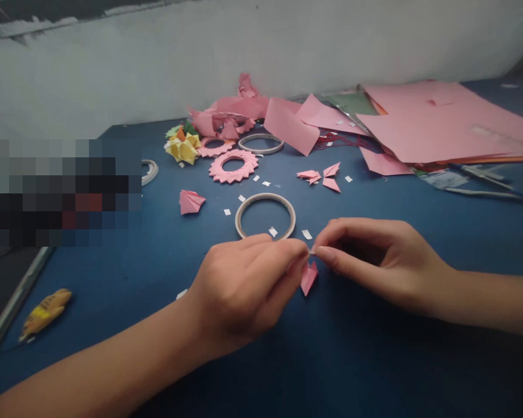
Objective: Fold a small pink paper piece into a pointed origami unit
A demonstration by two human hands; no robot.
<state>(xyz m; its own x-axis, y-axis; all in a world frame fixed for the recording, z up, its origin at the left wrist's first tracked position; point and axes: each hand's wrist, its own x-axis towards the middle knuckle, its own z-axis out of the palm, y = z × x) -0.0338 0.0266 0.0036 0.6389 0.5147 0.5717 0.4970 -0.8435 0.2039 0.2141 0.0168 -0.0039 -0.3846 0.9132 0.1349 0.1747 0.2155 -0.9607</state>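
My left hand [248,284] is closed in a pinch near the middle of the table, and a folded pink paper piece [308,280] sticks out below its fingertips. Thumb and forefinger of my right hand [375,261] pinch a tiny whitish bit [312,252] right beside the left fingertips; it looks like a scrap of tape. Just beyond my hands lies a roll of double-sided tape [291,215] on its side. Several small white scraps [306,234] are scattered around it. One pink folded piece [192,202] rests to the left, and more folded pieces [331,176] lie farther back.
Pink toothed paper rings [233,167], a yellow paper flower [183,149] and another tape roll [261,143] stand toward the wall. Pink sheets [444,128] are stacked at back right, with scissors [483,191] before them. A yellow-brown object [46,313] lies near the left edge.
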